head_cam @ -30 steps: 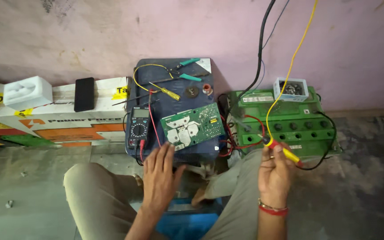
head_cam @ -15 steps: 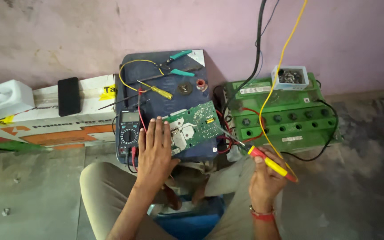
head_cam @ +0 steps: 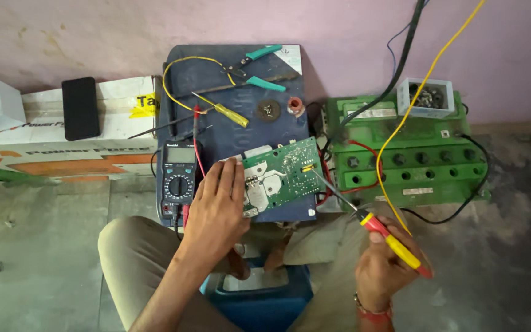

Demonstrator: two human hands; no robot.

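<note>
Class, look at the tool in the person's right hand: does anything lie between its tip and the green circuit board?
Nothing visible does. The tool in the right hand reaches the circuit board with its tip.

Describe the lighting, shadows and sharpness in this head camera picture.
Head view: soft, even daylight, no glare; faint shadows beside the blue box on the wall; the circuit board and left hand look sharp; the right hand with the soldering iron slightly soft.
</note>
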